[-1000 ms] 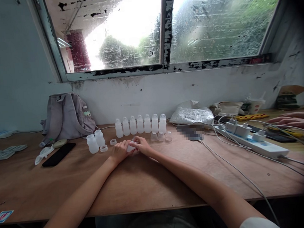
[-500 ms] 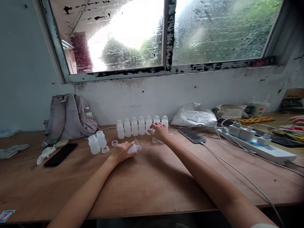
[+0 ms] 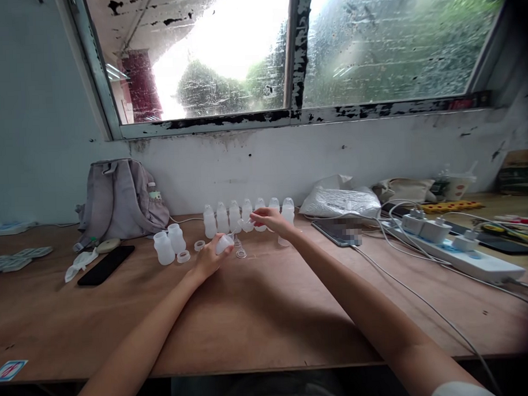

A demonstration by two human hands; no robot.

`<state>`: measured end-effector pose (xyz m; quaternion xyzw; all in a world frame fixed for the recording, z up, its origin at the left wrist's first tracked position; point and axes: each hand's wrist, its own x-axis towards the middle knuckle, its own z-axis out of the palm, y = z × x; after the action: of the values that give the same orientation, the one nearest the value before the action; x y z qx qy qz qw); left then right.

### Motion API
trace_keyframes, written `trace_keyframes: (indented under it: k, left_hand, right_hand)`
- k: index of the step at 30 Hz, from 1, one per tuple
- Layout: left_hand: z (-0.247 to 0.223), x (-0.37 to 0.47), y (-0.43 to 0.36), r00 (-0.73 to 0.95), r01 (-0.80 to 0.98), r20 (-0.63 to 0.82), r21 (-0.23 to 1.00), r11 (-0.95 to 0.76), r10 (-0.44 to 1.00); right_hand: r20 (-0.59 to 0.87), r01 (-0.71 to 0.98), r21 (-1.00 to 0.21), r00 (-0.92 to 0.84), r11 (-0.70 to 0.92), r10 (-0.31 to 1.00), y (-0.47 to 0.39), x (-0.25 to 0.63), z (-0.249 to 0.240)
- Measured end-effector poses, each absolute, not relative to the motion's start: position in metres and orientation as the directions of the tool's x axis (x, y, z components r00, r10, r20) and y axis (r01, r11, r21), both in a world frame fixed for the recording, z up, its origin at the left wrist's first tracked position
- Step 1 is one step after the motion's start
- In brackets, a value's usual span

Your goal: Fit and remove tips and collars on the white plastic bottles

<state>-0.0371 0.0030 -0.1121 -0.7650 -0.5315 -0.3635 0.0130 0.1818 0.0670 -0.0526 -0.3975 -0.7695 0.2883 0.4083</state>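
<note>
My left hand [image 3: 209, 259] is wrapped round a frosted white bottle [image 3: 224, 243], tilted with its top toward the right. My right hand [image 3: 269, 219] pinches a small clear piece [image 3: 247, 223] just right of that bottle; its shape is hard to make out. Behind both hands stands a row of several frosted bottles [image 3: 210, 222] with clear tops. A clear nipple-like part [image 3: 240, 252] sits on the table below the hands. Two open bottles [image 3: 164, 249] stand to the left, with white rings [image 3: 183, 257] beside them.
On the left of the wooden table [image 3: 251, 320] are a grey backpack [image 3: 121, 200], a black phone [image 3: 106, 265] and a crumpled white wrapper [image 3: 81, 265]. At right lie a silvery bag [image 3: 340, 204], a tablet-like device [image 3: 334, 232] and a power strip [image 3: 465, 259] with cables.
My left hand has lifted and tilted the bottle. My right hand has moved left toward it, now with a clear piece in its fingers. Another person's hand at the far right has left the view.
</note>
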Motion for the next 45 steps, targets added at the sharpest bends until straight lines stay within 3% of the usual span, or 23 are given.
trace_keyframes:
  k: [3,15,24,29,34,41,45]
  left_hand:
    - [-0.112,-0.036,0.003,0.192,0.812,0.571,0.364,-0.456,0.798]
    - [-0.113,-0.031,0.002,0.187,0.709,0.47,0.543,-0.45,0.863]
    - [-0.121,-0.028,0.004,0.098,0.765,0.533,0.5,-0.406,0.84]
    - [-0.121,-0.028,0.003,0.06,0.774,0.559,0.497,-0.393,0.827]
    - [-0.122,-0.029,0.006,0.052,0.762,0.565,0.511,-0.398,0.824]
    - [-0.124,-0.025,0.004,-0.029,0.719,0.576,0.58,-0.383,0.817]
    - [-0.127,-0.024,0.004,0.022,0.665,0.588,0.595,-0.451,0.809]
  right_hand:
    - [0.463,0.251,-0.778,-0.391,0.576,0.795,0.052,0.168,-0.049]
    - [0.446,0.297,-0.727,-0.481,0.619,0.754,0.031,0.151,-0.049]
    - [0.489,0.37,-0.701,-0.371,0.609,0.789,0.028,0.141,-0.061]
    - [0.453,0.297,-0.728,-0.468,0.618,0.759,0.03,0.136,-0.054]
    - [0.436,0.339,-0.683,-0.52,0.647,0.734,0.03,0.133,-0.044]
    - [0.626,0.311,-0.602,-0.388,0.735,0.677,0.035,0.122,-0.067]
    - [0.616,0.322,-0.612,-0.379,0.722,0.691,0.039,0.123,-0.074]
